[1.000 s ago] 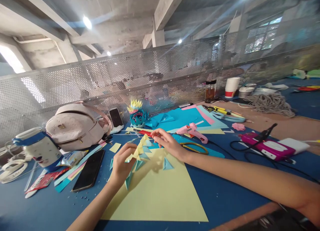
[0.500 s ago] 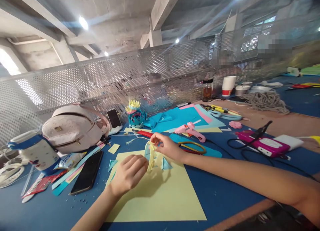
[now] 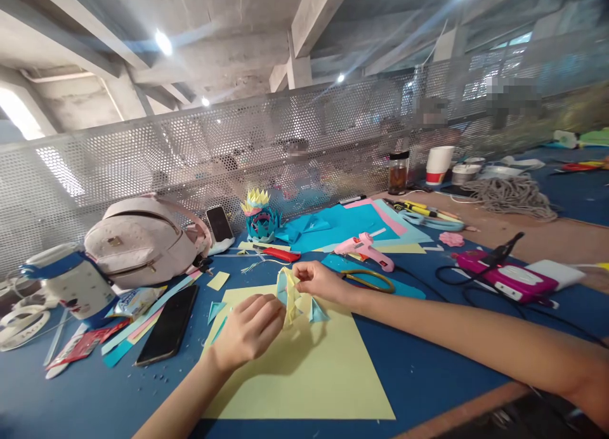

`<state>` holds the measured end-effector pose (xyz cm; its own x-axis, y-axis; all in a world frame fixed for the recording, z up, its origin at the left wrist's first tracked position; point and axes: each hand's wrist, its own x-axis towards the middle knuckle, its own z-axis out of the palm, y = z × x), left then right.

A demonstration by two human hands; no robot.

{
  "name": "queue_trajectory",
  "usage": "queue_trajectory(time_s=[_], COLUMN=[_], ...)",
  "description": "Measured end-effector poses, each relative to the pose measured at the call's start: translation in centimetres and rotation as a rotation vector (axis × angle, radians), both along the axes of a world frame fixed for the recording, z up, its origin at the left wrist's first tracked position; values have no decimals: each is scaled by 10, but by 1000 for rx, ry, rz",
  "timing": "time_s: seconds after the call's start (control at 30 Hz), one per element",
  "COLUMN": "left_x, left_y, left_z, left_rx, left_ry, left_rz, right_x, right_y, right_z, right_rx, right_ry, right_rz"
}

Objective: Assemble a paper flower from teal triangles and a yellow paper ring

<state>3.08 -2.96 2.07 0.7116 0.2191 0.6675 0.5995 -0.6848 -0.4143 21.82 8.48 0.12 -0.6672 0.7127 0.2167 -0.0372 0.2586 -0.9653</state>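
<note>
— Where was the paper piece [image 3: 288,294]?

— Standing over the yellow sheet [image 3: 304,369] on the blue worktop [image 3: 428,363], held between both hands. The left hand [image 3: 247,331] was curled, its fingertips pinching the lower part; the right hand [image 3: 318,280] pinched the top edge.

— How would it handle?

— Light and thin, probably — folded yellow and blue paper that would crease or crush easily. The folded edges looked like the safest hold.

— Anything close by?

— Loose blue triangles [image 3: 318,312] lay just beside it, easy to knock. Further back were a red cutter [image 3: 280,254], a pink glue gun [image 3: 366,248], a black phone [image 3: 167,325] on the left and a pale backpack [image 3: 143,239] — none between the hands.
</note>
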Motion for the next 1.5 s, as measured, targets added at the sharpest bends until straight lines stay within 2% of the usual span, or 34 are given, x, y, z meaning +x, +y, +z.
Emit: queue_trajectory(time_s=[0.3, 0.6, 0.73, 0.87, 0.97, 1.17, 1.33, 1.5], left_x=[2, 2, 4, 5, 4, -3, -4, -5], left_y=[-1, 1, 1, 0, -1, 0, 2, 3], left_z=[2, -2, -4, -4, -2, -2, -1, 1], left_rx=[19, 72, 76, 66, 36, -139, -110, -122], left_ry=[25, 74, 95, 107, 91, -42, 57, 87], left_rz=[-18, 2, -35, -57, -71, -11, -44, -33], right_x=[1, 1, 1, 1, 2, 5, 4, 4], right_y=[-5, -16, -15, -12, -14, -16, -13, -15], right_z=[1, 17, 14, 11, 12, 13, 8, 10], right_rx=[-59, 138, 164, 192, 233, 250, 254, 282], right_ry=[-13, -61, -59, -98, -105, -123, -166, -159], right_rz=[14, -42, -125, -136, -135, -109, -110, -115])
